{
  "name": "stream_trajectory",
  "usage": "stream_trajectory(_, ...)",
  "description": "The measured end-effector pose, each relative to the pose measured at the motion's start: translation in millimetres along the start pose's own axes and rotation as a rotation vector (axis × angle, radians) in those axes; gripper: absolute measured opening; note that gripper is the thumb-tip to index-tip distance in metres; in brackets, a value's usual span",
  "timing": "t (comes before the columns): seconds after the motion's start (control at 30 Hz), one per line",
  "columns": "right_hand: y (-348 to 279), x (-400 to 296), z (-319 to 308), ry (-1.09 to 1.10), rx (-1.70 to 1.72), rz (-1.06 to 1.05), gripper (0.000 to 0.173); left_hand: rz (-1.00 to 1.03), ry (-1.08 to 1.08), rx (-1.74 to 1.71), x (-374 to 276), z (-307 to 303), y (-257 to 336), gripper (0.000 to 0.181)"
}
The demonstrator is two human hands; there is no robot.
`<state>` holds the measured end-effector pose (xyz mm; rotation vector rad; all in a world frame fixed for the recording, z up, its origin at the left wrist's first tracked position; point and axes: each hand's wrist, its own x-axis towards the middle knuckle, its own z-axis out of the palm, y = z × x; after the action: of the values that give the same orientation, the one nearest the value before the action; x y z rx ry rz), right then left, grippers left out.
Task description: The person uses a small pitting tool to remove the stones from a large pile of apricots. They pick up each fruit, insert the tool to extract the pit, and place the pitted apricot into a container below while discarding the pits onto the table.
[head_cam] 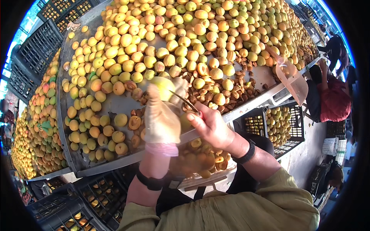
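Observation:
My left hand [163, 121], in a cream knit glove over a pink cuff, is closed around a yellow-green apricot [162, 87], blurred by motion. My right hand [212, 127] is bare and grips a small knife [185, 100], whose blade points at that fruit. Whether the edge is cutting into it I cannot tell. Brown apricot pits [231, 93] are heaped just beyond the knife. Several apricot halves lie left of the glove, among them a cut half [134, 122]. Below my hands, a container of apricots [202, 163], some of them cut, is partly blurred.
Whole apricots [124, 40] cover much of the metal table [115, 102], which has a raised front rim. A translucent plastic scoop-like piece [293, 79] overhangs its right edge. Black crates [284, 127] of fruit stand right and lower left. A person in red [335, 96] sits at right.

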<state>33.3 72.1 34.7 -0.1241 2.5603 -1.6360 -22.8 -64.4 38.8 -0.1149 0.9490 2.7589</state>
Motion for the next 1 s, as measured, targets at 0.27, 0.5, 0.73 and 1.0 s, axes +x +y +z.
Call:
stream_trajectory(0.27,-6.6,22.9,-19.8,0.123,0.706,-0.084,0.042,0.100,-0.203,0.338,5.1,11.8,-5.5,0.057)
stream_trajectory(0.5,-3.5,19.1,2.6,0.220,0.396,-0.270,0.037,0.216,0.075,0.295,0.6,24.4,-17.2,0.041)
stream_trajectory(0.73,5.0,14.7,-32.1,-0.086,0.224,-0.122,0.031,0.166,0.217,0.345,23.8,2.0,14.0,0.047)
stream_trajectory(1.0,5.1,21.4,-30.7,-0.126,-0.003,-0.120,0.040,0.275,0.130,0.461,19.1,-3.8,19.8,0.053)
